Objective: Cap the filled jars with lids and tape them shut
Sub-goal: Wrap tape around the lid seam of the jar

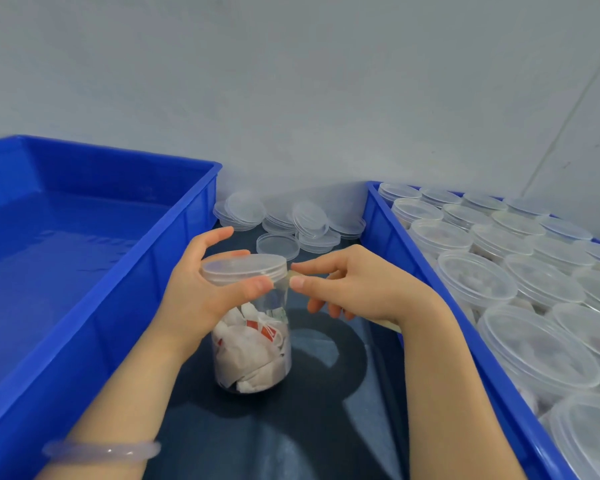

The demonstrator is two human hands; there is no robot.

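Currently jar (253, 351) upright on dark table (326, 410), lid (245, 263) on, between 2 blue bins (174, 258). Left hand (201, 289) curled round lid; right hand (357, 285) pinches clear tape (281, 289) at lid edge.

Jar (253, 344) between two bins (94, 306)

clear plastic jar (253, 327), glossy blue plastic bins (94, 271)

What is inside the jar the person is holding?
White paper sachets with red print fill the lower half of the jar, under a clear lid. The left hand grips the top and the right hand pinches tape there, hiding part of the upper interior.
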